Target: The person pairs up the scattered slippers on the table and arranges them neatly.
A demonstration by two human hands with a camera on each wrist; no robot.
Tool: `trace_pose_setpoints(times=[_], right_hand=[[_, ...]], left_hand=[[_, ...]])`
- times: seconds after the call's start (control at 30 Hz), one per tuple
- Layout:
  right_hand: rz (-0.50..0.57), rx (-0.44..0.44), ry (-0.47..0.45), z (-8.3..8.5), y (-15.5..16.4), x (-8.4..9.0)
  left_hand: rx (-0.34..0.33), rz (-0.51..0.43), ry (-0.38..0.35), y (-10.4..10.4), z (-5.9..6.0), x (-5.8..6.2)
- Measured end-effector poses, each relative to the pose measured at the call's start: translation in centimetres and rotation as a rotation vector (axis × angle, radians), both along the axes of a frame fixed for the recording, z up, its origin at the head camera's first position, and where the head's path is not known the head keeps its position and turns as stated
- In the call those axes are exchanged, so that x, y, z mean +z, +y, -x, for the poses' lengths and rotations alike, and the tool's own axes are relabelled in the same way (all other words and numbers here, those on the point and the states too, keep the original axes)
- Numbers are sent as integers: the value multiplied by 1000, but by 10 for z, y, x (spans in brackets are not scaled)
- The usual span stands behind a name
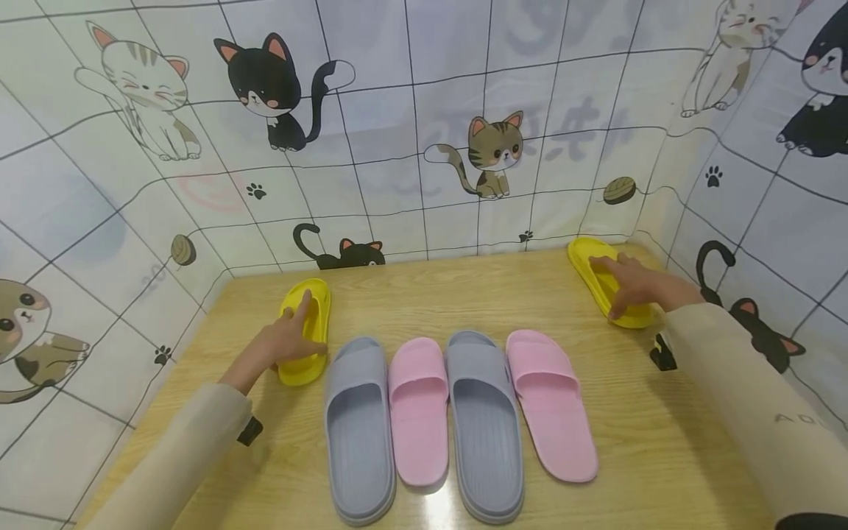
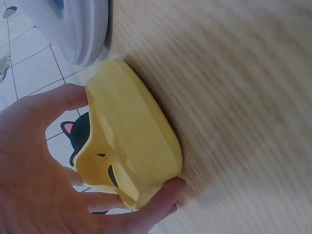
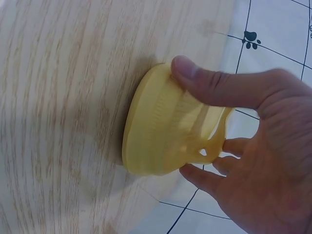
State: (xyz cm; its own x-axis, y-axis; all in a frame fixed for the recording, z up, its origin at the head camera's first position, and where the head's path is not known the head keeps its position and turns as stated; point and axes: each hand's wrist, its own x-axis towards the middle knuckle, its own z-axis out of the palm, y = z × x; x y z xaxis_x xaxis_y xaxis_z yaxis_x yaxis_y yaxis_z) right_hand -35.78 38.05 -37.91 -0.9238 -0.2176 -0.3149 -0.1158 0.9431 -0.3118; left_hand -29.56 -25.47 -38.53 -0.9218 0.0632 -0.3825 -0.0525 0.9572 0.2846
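One yellow slipper (image 1: 306, 331) is gripped by the left hand (image 1: 286, 340) just left of the grey-and-pink row (image 1: 457, 412); the other yellow slipper (image 1: 606, 280) is clasped by the right hand (image 1: 632, 283), well right. Light, bendy foam, probably; best held across the strap.

Two slippers were bright yellow, the left yellow slipper (image 1: 306, 331) and the right yellow slipper (image 1: 606, 281). Between them lay two grey slippers (image 1: 358, 427) and two pink slippers (image 1: 417, 412), alternating grey and pink. The counter (image 1: 662, 442) was pale wood grain, and the backdrop (image 1: 411, 110) showed a white tile grid with cartoon cats, black, tabby and white, plus paw prints.
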Motion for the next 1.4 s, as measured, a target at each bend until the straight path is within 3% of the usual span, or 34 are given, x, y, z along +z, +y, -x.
trace_pose_setpoints(times=[0.23, 0.43, 0.7, 0.97, 1.4], right_hand=[[-8, -6, -9, 0, -1, 0], [-4, -18, -1, 0, -5, 3], [-7, -32, -19, -1, -7, 4], [1, -40, -42, -3, -6, 5], [1, -27, -39, 0, -3, 4]], left_hand=[[48, -3, 21, 0, 16, -6], [74, 1, 65, 3, 23, -8], [57, 27, 123, 6, 33, -11], [24, 35, 94, 1, 46, -8], [68, -62, -20, -3, 62, -2]])
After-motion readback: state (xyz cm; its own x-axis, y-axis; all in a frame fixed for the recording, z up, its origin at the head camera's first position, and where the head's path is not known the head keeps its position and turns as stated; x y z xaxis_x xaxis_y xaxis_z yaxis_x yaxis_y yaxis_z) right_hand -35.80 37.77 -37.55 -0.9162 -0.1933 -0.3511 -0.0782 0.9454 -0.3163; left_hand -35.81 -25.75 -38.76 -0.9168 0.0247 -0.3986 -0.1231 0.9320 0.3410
